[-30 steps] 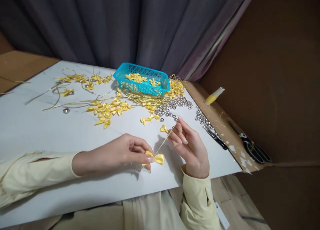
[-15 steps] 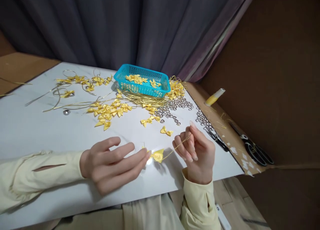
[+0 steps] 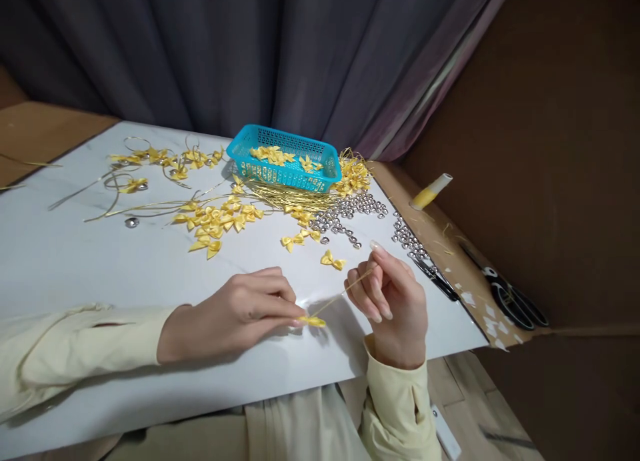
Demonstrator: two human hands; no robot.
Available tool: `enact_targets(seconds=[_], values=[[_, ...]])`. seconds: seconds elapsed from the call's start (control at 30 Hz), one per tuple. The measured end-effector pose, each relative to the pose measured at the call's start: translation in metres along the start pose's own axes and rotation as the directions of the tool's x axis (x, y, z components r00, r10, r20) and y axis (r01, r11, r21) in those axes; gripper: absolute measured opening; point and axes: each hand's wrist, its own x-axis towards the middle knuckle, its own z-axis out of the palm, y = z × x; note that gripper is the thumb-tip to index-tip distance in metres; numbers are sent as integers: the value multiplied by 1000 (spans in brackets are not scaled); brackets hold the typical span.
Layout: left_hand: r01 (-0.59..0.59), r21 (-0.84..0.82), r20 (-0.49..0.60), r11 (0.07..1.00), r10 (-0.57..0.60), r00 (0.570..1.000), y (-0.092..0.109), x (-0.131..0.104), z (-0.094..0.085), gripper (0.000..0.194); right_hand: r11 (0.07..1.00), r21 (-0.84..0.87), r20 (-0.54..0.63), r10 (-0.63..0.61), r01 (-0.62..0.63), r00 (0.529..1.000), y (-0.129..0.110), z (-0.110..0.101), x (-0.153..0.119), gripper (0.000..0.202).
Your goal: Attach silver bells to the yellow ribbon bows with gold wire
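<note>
My left hand (image 3: 250, 311) pinches a small yellow ribbon bow (image 3: 314, 321) over the near part of the white tabletop, and its fingers cover part of the bow. A thin gold cord (image 3: 345, 290) stretches taut from the bow up to my right hand (image 3: 390, 287). My right thumb and index finger are closed on the cord's other end, with the remaining fingers curled. A loose yellow bow (image 3: 333, 260) lies just beyond my hands, and a larger pile of yellow bows (image 3: 217, 222) sits farther left.
Behind is a turquoise basket (image 3: 285, 176) holding bows, with gold cords (image 3: 290, 197) before it. Silver beads (image 3: 345, 214) are scattered rightward. Black tweezers (image 3: 437, 279), scissors (image 3: 505, 294) and a yellow-white tube (image 3: 432, 191) lie along the right side. Finished-looking corded bows (image 3: 157, 156) rest back left.
My left hand has turned over and its fingers have closed on the bow, which now shows edge-on. My right hand has shifted slightly left, still holding the cord.
</note>
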Motion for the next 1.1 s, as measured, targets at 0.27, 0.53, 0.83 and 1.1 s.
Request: enact_targets(seconds=[0.27, 0.53, 0.83, 1.1], values=[[525, -343, 370, 779, -402, 838, 0, 9, -1, 16, 992, 68, -205, -94, 110, 974, -16, -24, 9, 45], [660, -486, 445, 573, -488, 751, -15, 13, -5, 16, 942, -318, -359, -226, 109, 906, -29, -73, 3, 38], [705, -507, 464, 496, -532, 708, -28, 15, -6, 18, 908, -415, -378, -112, -60, 919, -31, -82, -8, 40], [641, -347, 592, 684, -370, 716, -33, 21, -12, 18, 939, -162, -116, 287, -303, 951, -51, -55, 4, 48]])
